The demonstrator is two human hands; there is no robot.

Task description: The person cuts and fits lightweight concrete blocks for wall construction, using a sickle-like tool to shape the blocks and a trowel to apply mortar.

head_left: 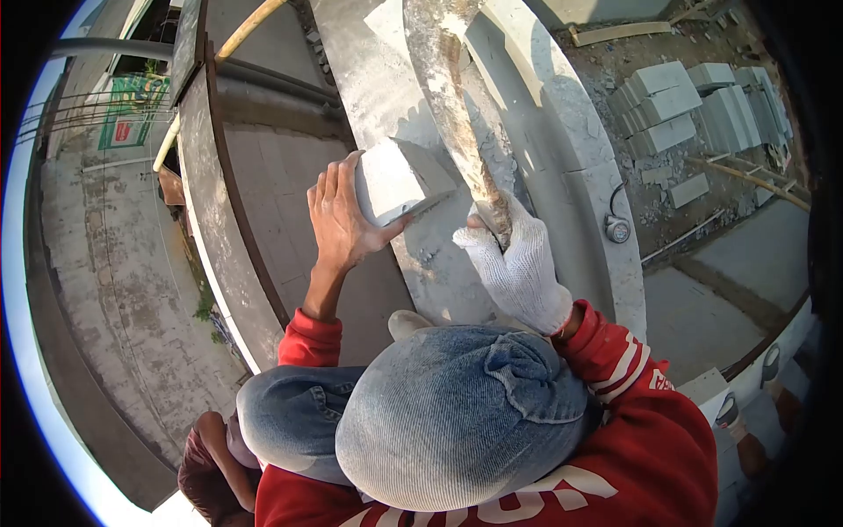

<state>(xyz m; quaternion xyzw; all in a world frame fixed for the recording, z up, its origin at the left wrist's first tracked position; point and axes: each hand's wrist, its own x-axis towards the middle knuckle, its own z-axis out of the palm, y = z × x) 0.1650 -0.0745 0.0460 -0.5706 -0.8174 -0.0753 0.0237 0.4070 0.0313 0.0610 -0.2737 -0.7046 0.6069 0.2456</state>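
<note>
My bare left hand (341, 218) grips a pale block with a slanted side (386, 183), fingers along its left edge and thumb at its lower edge. The block sits over the mortar-dusted top of the wall (430, 272). In a white knitted glove, my right hand (524, 274) is closed around the narrow end of a long, curved tool (452, 105) crusted with pale mortar. This tool runs up past the block's right side and widens toward the top of the view; its exact kind I cannot tell.
Below on the right are stacked grey blocks (654, 105) amid rubble. A round dark-and-grey object (617, 229) rests on the right ledge. Bamboo poles (250, 28) cross the upper left. Another person (215, 470) is at lower left, beyond my denim-covered knees (457, 413).
</note>
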